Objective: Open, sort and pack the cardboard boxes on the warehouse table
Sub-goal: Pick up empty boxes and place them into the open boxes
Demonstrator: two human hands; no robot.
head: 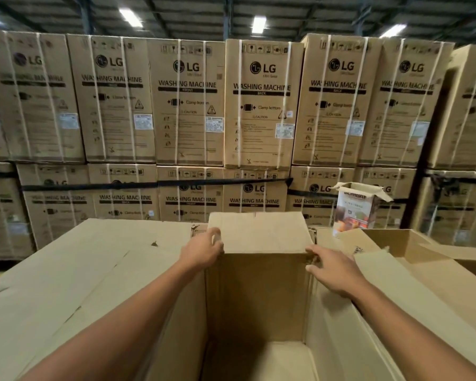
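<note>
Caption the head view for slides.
Left hand and right hand hold the far flap of an open cardboard box, washing-machine cartons stacked behind.

We're in a warehouse: washing machine cartons [261, 105] are stacked two high in a long wall, each bound with white straps [239, 105], and a black band [149, 185] runs across the lower row. Strip lights [259, 24] hang under a dark metal roof [190, 12]. Up front there are flat cardboard sheets [66, 270] and an opened box [259, 284].
</note>
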